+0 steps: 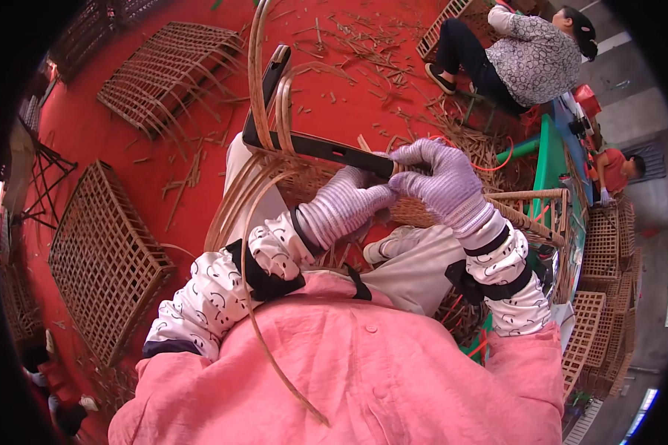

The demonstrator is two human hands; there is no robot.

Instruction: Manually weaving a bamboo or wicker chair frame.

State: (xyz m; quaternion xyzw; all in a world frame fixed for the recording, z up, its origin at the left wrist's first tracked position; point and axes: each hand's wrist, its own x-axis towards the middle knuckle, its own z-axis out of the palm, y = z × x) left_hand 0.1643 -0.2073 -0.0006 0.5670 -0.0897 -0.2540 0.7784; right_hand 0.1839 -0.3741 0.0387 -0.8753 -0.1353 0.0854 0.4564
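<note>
A black, angular frame (326, 149) with slots lies across my lap, with light brown rattan strips (283, 111) looped around its left corner. Woven rattan (304, 182) hangs below its long bar. My right hand (441, 178), in a knitted lavender glove, is closed around the bar's right end, where some rattan wrapping shows. Just below the bar, my left hand (349, 204), gloved alike, has its fingers closed and meeting the right fingertips; what they pinch is hidden. One long loose strip (258, 326) trails down over my left sleeve and pink top.
Woven rattan panels (104, 256) and another with loose ends (167, 78) lie left on the red floor (223, 141). Rattan scraps litter it. A person (527, 55) sits at far right, another (616, 170) beyond. Stacked lattice panels (605, 282) and a green beam (548, 159) stand right.
</note>
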